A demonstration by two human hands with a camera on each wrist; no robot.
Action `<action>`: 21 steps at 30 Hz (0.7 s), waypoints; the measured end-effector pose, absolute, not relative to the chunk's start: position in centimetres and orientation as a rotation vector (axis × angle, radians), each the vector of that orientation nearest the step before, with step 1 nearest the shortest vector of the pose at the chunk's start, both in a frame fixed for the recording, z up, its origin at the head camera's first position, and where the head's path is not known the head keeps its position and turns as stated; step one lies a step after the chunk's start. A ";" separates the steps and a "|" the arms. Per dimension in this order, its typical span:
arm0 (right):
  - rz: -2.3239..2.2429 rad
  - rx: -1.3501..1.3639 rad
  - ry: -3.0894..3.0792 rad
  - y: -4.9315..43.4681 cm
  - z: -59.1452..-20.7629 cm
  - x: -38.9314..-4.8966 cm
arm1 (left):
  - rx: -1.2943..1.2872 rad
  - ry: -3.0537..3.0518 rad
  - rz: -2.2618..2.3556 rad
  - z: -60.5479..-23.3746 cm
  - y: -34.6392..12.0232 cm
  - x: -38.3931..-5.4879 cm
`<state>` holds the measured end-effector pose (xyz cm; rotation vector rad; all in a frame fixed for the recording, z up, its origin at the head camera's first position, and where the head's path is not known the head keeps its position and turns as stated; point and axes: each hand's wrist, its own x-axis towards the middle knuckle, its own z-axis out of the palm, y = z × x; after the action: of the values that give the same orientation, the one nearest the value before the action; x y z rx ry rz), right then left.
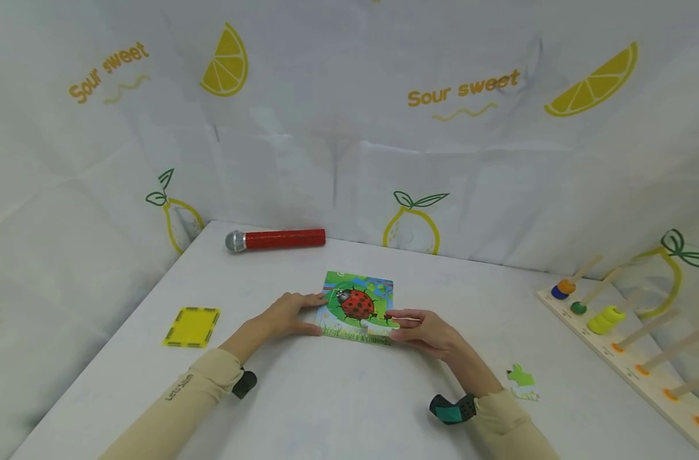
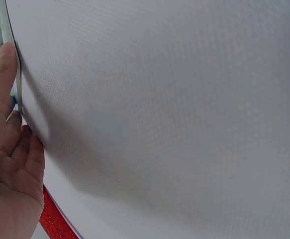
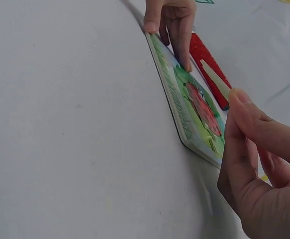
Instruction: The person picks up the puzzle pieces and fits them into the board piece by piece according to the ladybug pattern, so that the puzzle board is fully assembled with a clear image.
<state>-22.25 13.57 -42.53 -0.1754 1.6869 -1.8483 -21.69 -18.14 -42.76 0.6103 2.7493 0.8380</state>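
Observation:
A square ladybug jigsaw puzzle (image 1: 355, 300) lies flat on the white table. The left hand (image 1: 289, 314) rests against its left side, thumb at the near corner and a fingertip farther up the edge; the fingers look fairly straight in the right wrist view. Between thumb and fingertips, the right hand (image 1: 427, 331) pinches a puzzle piece (image 3: 214, 78) over the puzzle's lower right part. That piece is seen nearly edge-on in the right wrist view, raised above the board. Two loose puzzle pieces (image 1: 521, 375) lie to the right, beyond the right forearm.
A red toy microphone (image 1: 283, 239) lies at the back of the table. To the left is a yellow square frame tile (image 1: 192, 327). A wooden peg board (image 1: 625, 367) with colored beads stands along the right side. A lemon-print cloth hangs behind.

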 end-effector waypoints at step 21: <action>-1.730 -0.209 2.038 8.4 -42.1 -22.5 | 0.606 2.766 0.815 -43.0 -18.1 -21.8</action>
<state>-22.47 8.38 -42.07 -0.2094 2.0384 -1.7296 -21.85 -18.07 -43.01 0.6061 2.7664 0.8154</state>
